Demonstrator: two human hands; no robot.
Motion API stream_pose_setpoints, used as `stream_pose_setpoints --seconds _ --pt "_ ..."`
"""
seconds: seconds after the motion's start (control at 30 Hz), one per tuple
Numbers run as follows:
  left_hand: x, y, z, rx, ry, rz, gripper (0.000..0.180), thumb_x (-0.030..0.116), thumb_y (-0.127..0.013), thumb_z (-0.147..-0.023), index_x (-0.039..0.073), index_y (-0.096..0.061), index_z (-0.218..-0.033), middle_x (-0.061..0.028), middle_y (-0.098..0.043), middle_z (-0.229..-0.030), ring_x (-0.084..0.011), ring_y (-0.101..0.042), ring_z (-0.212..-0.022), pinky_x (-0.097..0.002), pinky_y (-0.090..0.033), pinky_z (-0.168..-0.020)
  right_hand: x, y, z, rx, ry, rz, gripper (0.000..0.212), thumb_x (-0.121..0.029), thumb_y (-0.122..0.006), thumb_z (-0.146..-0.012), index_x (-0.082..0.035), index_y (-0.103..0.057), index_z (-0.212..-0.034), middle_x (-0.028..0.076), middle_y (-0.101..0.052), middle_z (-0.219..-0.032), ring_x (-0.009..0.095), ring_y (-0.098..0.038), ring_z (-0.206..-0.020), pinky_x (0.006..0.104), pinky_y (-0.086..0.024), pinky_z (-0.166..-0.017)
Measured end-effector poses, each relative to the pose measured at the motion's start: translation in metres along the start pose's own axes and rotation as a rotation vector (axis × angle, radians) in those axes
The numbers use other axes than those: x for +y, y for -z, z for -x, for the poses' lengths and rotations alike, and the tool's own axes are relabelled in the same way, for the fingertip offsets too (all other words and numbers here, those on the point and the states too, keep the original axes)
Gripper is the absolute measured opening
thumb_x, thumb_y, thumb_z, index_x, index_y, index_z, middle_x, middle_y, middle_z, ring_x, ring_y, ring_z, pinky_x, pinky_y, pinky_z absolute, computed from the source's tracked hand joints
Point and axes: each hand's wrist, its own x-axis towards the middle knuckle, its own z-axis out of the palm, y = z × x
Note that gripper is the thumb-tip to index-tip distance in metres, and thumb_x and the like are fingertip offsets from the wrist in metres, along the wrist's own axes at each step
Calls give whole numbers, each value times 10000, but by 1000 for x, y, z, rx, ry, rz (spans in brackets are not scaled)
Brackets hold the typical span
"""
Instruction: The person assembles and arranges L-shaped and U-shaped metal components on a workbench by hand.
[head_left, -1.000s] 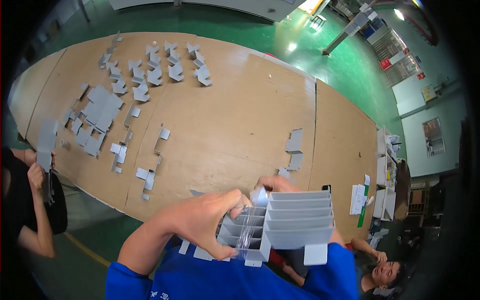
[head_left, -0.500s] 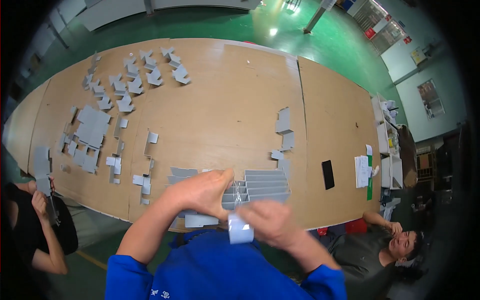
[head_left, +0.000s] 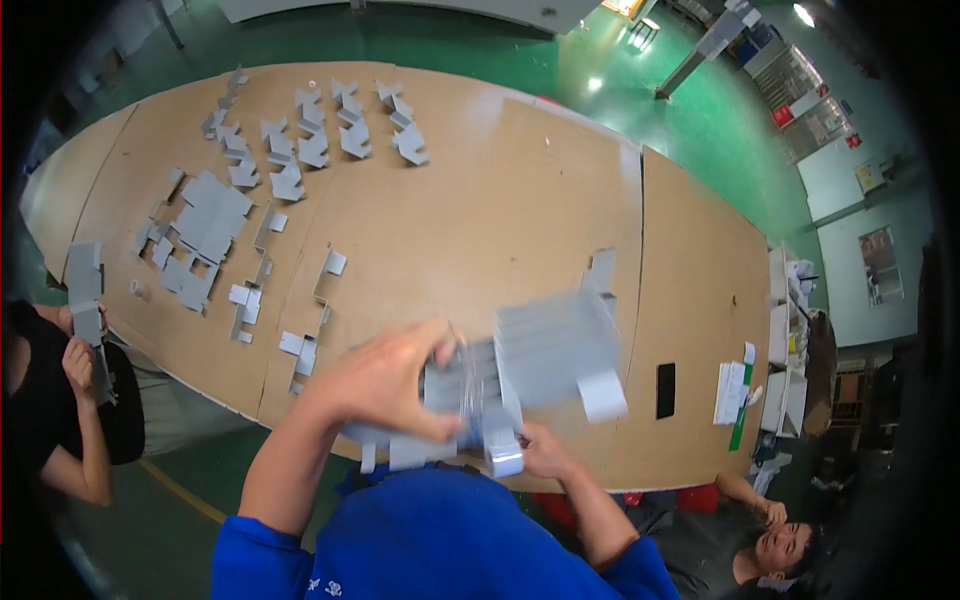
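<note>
My left hand [head_left: 395, 385] is closed around the left part of a stack of folded grey cardboard pieces [head_left: 555, 345], thumb and fingers on opposite sides. The stack is tilted and blurred by motion, with a pale flap sticking out at its right. Clear film tape [head_left: 473, 385] runs across it, just right of my left fingers. Below the stack, at the table's near edge, my right hand [head_left: 545, 452] grips a roll of clear tape [head_left: 505, 458]. Its fingers are partly hidden behind the roll and the stack.
On the brown table [head_left: 480, 220], several folded grey pieces [head_left: 285, 182] and a flat stack [head_left: 212, 215] lie at left. A black phone [head_left: 666, 390] and papers [head_left: 730, 393] lie at right. One person [head_left: 80, 370] holds a grey piece at left; another person [head_left: 720, 530] sits at right.
The stack has been raised and tipped in my left hand. My right hand has moved round to its near lower side with the tape roll. The whole view has shifted.
</note>
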Motion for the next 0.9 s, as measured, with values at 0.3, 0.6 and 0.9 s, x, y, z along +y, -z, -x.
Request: stream_pose_setpoints --seconds 0.3,0.6,0.9 --pt "-132 -103 -53 52 111 -351 591 336 -846 -613 2 -498 -954 -220 -583 -976 -396 -570 -998 -447 -491 -858 22 -69 -46 128 -667 -1247 329 -14 -710 -850 -37 -649 -1173 42 -695 -1035 105 -653 -878 263 -528 -762" --pt "-162 -174 -20 236 -23 -505 686 221 -860 -594 -30 -494 -1117 -264 -374 -1444 -437 -384 -1335 -518 -398 -1040 43 -86 -35 -50 -835 -1219 278 16 -671 -861 -38 -661 -1134 27 -706 -1001 92 -659 -892 256 -540 -792" --pt "-178 -201 -26 316 -66 -671 431 181 -670 -768 -20 -538 -1125 -228 -407 -1438 -381 -398 -1340 -476 -424 -976 47 -72 -42 -139 -871 -1108 207 30 -670 -856 -12 -679 -1058 54 -716 -1000 95 -666 -862 247 -535 -764"
